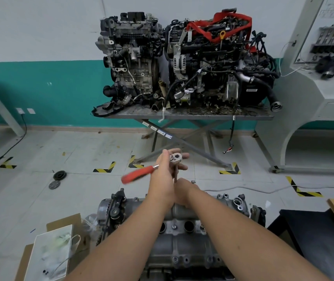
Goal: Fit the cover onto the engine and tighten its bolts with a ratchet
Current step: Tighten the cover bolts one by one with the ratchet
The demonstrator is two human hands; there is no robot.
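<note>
Red-handled ratchet [167, 165] upright w/ extension over grey engine [182, 240], cover [186, 214] fitted.

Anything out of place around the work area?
Yes: two round pulley-like discs lie loose on the floor left of the engine. A black cover overhangs the far table's left edge, half unsupported.

text: none legible | stand leg stickers [157, 129]: too small to read

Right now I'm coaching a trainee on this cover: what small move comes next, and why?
Probably swing the red ratchet handle round. The left hand holds the ratchet head, the right hand steadies the extension, which stands upright at the cover's far edge.
</note>
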